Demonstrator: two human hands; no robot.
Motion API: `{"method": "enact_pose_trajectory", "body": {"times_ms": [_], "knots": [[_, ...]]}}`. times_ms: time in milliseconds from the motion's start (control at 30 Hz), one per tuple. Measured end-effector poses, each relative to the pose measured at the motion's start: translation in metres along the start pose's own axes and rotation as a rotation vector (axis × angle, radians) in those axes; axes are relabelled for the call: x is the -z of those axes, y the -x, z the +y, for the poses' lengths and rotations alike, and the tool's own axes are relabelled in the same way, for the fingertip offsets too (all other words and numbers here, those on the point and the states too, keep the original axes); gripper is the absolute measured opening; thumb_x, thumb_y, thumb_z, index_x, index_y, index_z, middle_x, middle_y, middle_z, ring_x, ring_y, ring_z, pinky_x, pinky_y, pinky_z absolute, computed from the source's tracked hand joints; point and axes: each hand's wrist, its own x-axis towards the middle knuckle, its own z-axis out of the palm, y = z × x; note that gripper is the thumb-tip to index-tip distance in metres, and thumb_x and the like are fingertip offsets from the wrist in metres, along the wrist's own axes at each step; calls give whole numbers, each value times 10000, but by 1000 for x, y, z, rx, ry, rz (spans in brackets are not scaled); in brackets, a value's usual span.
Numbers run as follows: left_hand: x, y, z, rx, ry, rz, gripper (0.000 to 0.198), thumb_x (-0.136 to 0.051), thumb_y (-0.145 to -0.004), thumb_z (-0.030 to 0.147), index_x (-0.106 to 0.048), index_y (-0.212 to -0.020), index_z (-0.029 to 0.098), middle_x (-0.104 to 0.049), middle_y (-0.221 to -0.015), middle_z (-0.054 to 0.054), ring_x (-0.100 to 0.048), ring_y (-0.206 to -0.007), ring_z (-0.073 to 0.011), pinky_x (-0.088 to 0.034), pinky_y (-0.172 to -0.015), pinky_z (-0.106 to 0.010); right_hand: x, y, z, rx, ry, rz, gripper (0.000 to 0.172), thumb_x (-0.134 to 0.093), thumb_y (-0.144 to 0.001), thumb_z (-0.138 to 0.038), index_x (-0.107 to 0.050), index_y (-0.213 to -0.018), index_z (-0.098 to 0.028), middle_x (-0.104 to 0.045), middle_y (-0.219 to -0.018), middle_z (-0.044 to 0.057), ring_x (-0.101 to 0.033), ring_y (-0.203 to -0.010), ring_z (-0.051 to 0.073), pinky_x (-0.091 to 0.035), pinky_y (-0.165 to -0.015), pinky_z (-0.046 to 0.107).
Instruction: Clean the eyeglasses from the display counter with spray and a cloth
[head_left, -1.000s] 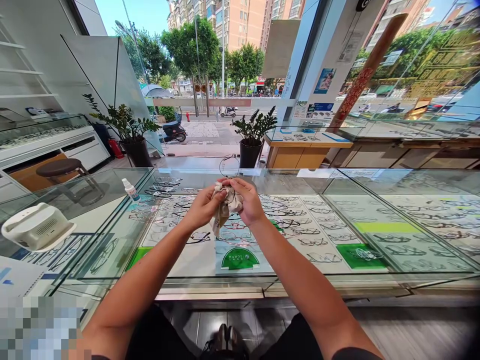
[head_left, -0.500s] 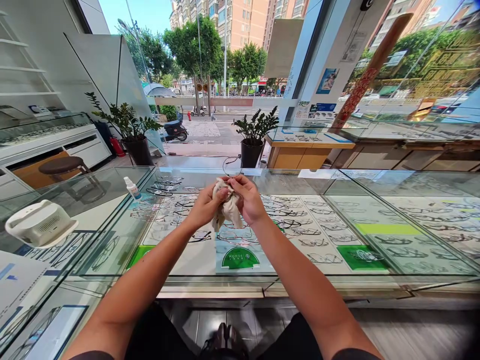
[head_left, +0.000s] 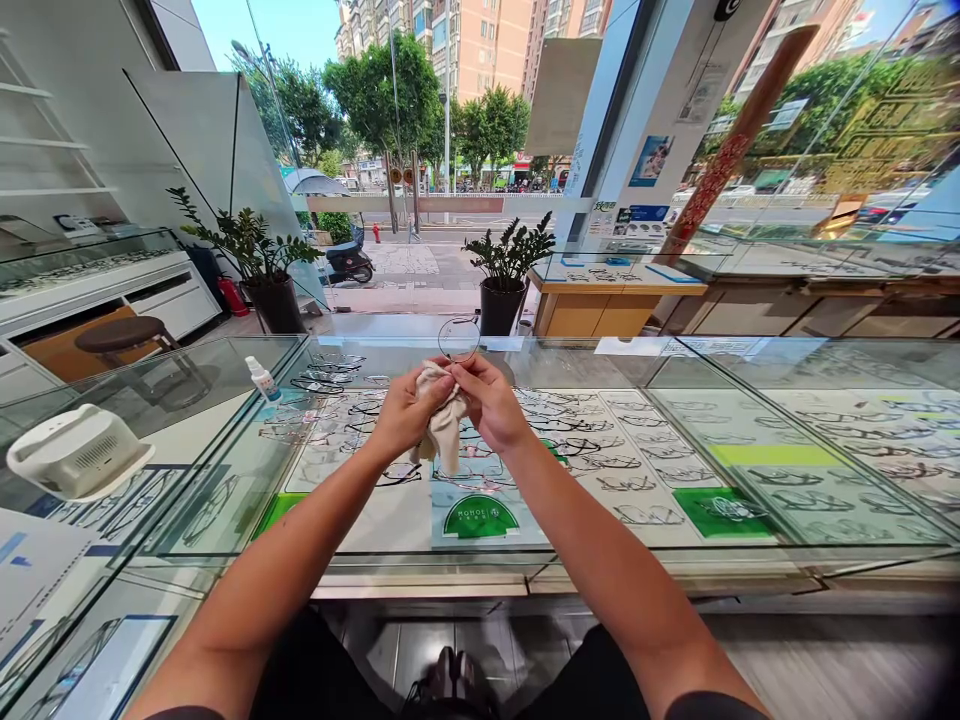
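Both hands meet above a glass display counter (head_left: pixel 525 560). My left hand (head_left: pixel 401 415) is closed on a crumpled beige cloth (head_left: pixel 442 425), which hangs down between the hands. My right hand (head_left: pixel 495 405) pinches a thin-rimmed pair of glasses (head_left: pixel 459 338); one round lens sticks up above the fingers, and the rest of the frame is hidden in the cloth. The thumbs of the two hands almost touch.
Under the glass lie several rows of spectacle frames (head_left: pixel 600 450) and green cards (head_left: pixel 480 517). A small spray bottle (head_left: pixel 262 380) stands on the counter to the left, a white device (head_left: pixel 75 452) farther left. Potted plants (head_left: pixel 504 275) and a stool (head_left: pixel 124 335) stand beyond.
The cloth has shifted from bunched around the glasses to hanging lower from my left hand, and the lens now shows more plainly above my fingers. The hands stayed in place.
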Motion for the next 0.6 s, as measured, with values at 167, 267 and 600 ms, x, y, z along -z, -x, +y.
{"method": "enact_pose_trajectory", "body": {"times_ms": [167,267,600], "knots": [[5,-4,0,60,99,-61,655,-777,-825,791,-746,-939,147,-659,-752,-1,-537,-665,-124,-429,-638,-251,2,0,-5,54,27,39,402,-975,-716,-556,-715,-842,-276,-849,-1137,34,-750,-1096,251,-610,-1017,418],[9,-9,-1,108,123,-39,669,-775,-806,816,-711,-837,151,-640,-698,6,-524,-627,-117,-410,-602,-246,10,-2,-9,124,47,58,339,-951,-775,-521,-727,-834,-274,-807,-1296,43,-678,-1322,263,-570,-1099,410],[21,-19,4,110,185,129,717,-786,-750,858,-734,-948,170,-753,-781,-34,-727,-827,-222,-536,-679,-290,13,-2,-9,149,398,-89,321,-872,-850,-566,-786,-793,-262,-677,-1371,74,-538,-1455,290,-424,-1237,431]]}}
